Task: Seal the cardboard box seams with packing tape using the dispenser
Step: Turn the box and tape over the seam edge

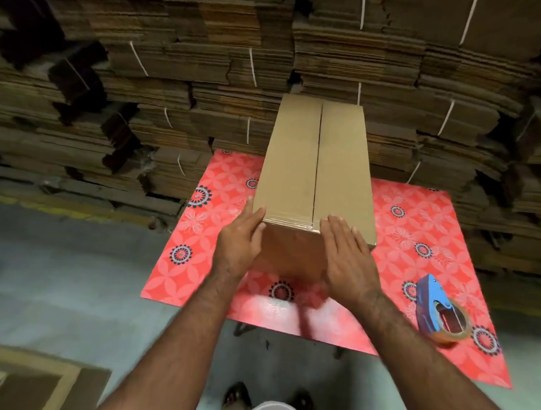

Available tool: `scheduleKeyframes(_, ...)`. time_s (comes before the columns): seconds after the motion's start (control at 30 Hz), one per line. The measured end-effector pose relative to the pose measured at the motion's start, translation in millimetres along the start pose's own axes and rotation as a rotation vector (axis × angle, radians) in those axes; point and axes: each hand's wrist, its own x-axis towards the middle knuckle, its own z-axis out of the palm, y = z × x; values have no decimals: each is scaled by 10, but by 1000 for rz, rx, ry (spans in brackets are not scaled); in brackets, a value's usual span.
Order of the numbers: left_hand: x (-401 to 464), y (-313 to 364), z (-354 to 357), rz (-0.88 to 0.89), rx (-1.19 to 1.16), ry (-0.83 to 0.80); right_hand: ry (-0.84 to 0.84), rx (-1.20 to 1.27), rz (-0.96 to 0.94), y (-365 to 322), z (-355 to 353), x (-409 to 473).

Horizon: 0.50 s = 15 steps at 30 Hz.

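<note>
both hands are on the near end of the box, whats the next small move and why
Probably the right hand should reach for the tape dispenser lying on the red mat. Clear tape shows only along the near edge of the box; its long centre seam looks bare. The left hand can steady the box.

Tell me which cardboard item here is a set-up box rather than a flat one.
The box standing on the red patterned table, between the left hand and right hand. The stacks behind it are flattened and bundled.
</note>
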Motion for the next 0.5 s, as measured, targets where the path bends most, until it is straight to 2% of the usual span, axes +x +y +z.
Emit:
scheduleKeyframes(0.07, -169, 145, 85, -180, -65, 121, 17, 4, 3, -35, 10, 30)
scheduleKeyframes(0.13, -349, 326, 158, -295, -144, 161, 8, 9, 17, -89, 17, 52)
scheduleKeyframes(0.3, -249, 506, 194, -505, -313, 109, 16, 13, 2, -47, -11, 64)
scheduleKeyframes(0.43, 107, 299, 153, -674, -422, -32, -19, 17, 2, -27, -73, 86)
scheduleKeyframes(0.5, 119, 278, 132, -758, -531, 10, -56, 2, -21, -23, -123, 82)
